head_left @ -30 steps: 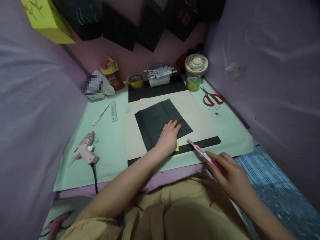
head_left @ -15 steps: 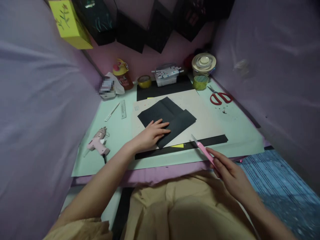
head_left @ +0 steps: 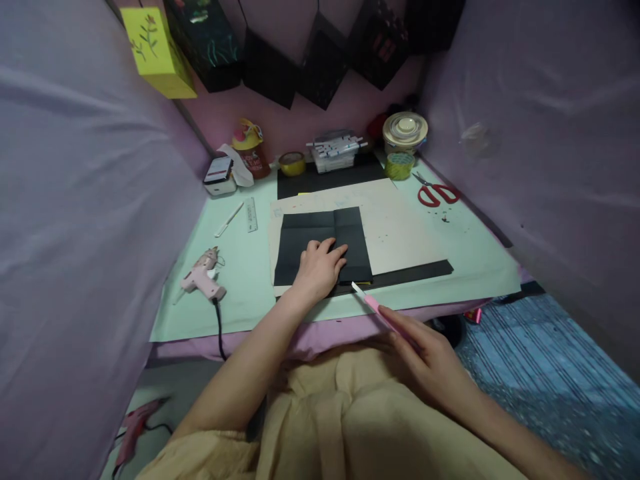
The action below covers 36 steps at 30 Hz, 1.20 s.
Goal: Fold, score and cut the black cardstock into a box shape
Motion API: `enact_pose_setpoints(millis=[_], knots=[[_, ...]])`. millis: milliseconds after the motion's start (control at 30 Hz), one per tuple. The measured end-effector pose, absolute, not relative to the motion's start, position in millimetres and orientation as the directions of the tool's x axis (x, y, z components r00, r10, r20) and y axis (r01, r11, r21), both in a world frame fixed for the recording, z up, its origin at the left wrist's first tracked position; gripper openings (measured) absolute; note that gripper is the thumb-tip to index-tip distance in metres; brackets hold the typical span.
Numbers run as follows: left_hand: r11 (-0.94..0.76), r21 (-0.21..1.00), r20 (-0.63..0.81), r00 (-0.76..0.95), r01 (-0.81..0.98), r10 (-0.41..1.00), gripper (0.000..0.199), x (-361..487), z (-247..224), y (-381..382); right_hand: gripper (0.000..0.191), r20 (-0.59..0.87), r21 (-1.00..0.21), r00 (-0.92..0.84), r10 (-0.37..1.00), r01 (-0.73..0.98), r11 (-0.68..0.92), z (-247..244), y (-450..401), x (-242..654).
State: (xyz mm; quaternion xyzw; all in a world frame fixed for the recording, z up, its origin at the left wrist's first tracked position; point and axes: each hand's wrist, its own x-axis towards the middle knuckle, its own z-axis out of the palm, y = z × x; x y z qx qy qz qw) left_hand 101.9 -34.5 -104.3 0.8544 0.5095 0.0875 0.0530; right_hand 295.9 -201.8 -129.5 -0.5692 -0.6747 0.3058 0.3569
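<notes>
A creased sheet of black paper (head_left: 305,230) lies nearly square to me on a pale board (head_left: 400,227). My left hand (head_left: 323,265) rests on its lower middle, fingers spread and pressing nothing else. In my right hand (head_left: 425,347) is a pink craft knife (head_left: 379,308), held by its handle near the table's front edge. The blade points up and left, close to the paper's lower right corner; whether it touches, I cannot tell. A strip of black card (head_left: 415,273) sticks out under the board's front edge.
At left are a pink glue gun (head_left: 204,275), a white pen (head_left: 230,219) and a small ruler (head_left: 251,215). Red-handled scissors (head_left: 437,193) lie right. Tape rolls (head_left: 293,163), a box of markers (head_left: 334,152) and a lidded tub (head_left: 405,130) stand behind. Black paper lanterns (head_left: 273,73) hang above.
The black paper has turned from a slanted position to nearly square, with my left hand on it. My right hand has brought the knife left and lower, nearer the paper's corner.
</notes>
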Motion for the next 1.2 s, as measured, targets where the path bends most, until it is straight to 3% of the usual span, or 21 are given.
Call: enact_pose_setpoints(millis=[600, 900, 1033, 1200], knots=[[-0.435, 0.154, 0.169, 0.41, 0.887, 0.896, 0.044, 105.5, -109.7, -36.9, 0.044, 0.186, -0.737, -0.011, 0.983, 0.66, 0.147, -141.0, -196.4, 294.3], [-0.454, 0.101, 0.188, 0.431, 0.885, 0.883, 0.047, 110.6, -111.5, -43.2, 0.052, 0.136, -0.553, -0.012, 0.991, 0.829, 0.086, -128.9, -192.5, 289.3], [-0.554, 0.133, 0.112, 0.543, 0.822, 0.832, 0.046, 111.6, -114.8, -38.7, 0.053, 0.154, -0.49, -0.021, 0.988, 0.867, 0.095, -124.8, -190.8, 289.1], [-0.552, 0.16, 0.079, 0.547, 0.818, 0.833, 0.046, 112.3, -114.7, -37.1, 0.053, 0.132, -0.408, -0.026, 0.991, 0.91, 0.079, -123.4, -190.5, 290.1]])
